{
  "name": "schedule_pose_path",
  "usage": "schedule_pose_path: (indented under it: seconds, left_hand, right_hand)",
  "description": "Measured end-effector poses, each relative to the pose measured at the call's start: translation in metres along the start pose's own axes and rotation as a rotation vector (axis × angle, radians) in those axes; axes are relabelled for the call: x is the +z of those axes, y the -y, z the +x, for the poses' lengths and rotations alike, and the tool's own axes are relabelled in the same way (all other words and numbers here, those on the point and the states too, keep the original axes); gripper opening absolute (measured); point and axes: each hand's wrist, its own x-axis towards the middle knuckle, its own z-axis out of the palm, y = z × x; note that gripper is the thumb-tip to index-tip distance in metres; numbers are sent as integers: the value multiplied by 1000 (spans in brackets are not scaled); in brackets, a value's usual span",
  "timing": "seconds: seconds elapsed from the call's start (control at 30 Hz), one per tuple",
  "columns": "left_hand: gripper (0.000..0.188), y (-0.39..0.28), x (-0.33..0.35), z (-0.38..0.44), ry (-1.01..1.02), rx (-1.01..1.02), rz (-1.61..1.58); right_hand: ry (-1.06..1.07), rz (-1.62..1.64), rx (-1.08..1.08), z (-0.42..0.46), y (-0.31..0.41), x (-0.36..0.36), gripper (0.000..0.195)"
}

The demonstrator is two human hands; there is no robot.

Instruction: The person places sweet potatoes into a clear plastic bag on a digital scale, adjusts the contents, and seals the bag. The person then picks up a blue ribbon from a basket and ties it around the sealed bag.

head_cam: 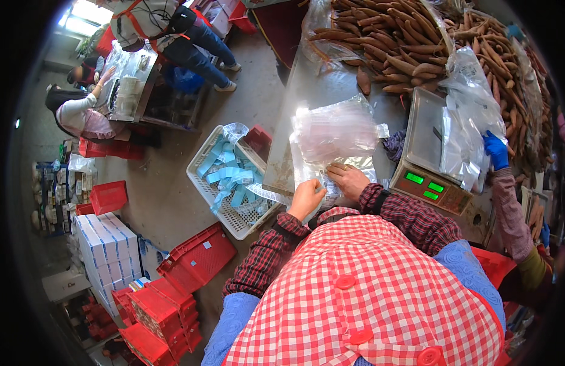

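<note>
A stack of clear plastic bags [335, 132] lies on the metal table [291, 91] in front of me. At its near edge my left hand [306, 199] has its fingers curled together by a small printed label; whether it pinches the label or a bag edge is too small to tell. My right hand [349, 181] rests with spread fingers on the bags, just to the right. From a white plastic basket [202, 187] on the left, full of light-blue label backing strips [236, 180], a strip of printed labels [269, 194] runs toward my left hand.
Right of the bags stands a digital scale [420, 132] with more bags. A co-worker's blue-gloved hand [496, 148] touches those bags. Sweet potatoes [397, 41] are heaped at the table's back. Red crates [198, 256] stand at lower left; other people work at a far table [145, 87].
</note>
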Motion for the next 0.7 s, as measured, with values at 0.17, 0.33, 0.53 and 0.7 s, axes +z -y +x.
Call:
schedule_pose_path:
  seconds: [0.17,0.33,0.53,0.7]
  left_hand:
    - [42,-1,-4,-1,-14,-97,27]
    - [34,-10,0,-3,12,61,105]
    - [30,-11,-3,-9,-17,167,127]
    - [33,-1,1,-9,-23,-53,131]
  right_hand:
    - [-1,-10,-1,0,1,2,39]
    - [4,7,-3,-2,3,1,44]
    - [-33,-6,3,-2,5,0,46]
    - [6,-7,29,-1,6,0,48]
